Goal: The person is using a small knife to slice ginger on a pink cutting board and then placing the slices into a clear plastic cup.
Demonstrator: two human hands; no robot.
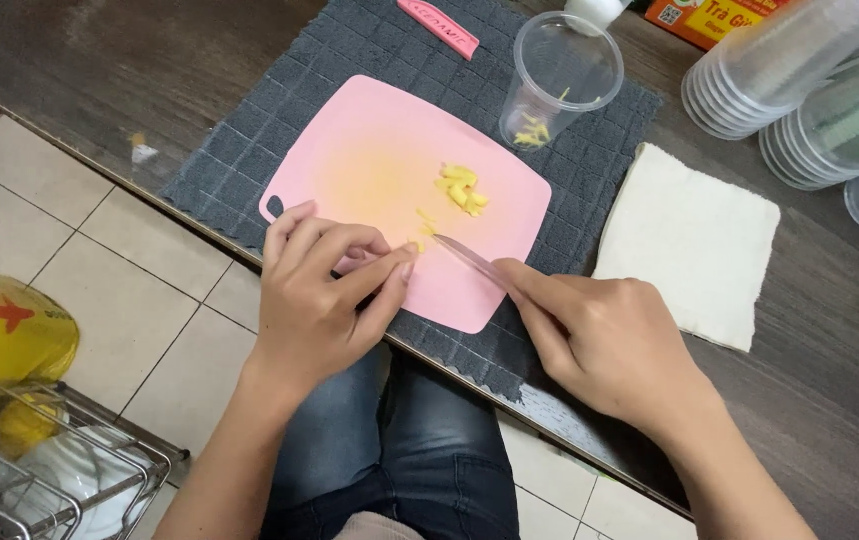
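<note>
A pink cutting board (369, 150) lies on a dark grey mat (249, 170). A small pile of yellow cut strips (460, 187) sits on the board's right half. My left hand (314, 290) pinches a small yellow piece (417, 243) against the board near its front edge. My right hand (599, 335) grips a knife (469, 257) whose blade points left, its tip at the yellow piece beside my left fingertips.
A clear plastic cup (557, 75) with a few yellow strips stands behind the board. A pink knife sheath (437, 26) lies at the back. A white folded cloth (689, 240) is right of the mat. Stacked clear cups (799, 70) lie far right. A wire rack (39, 470) stands lower left.
</note>
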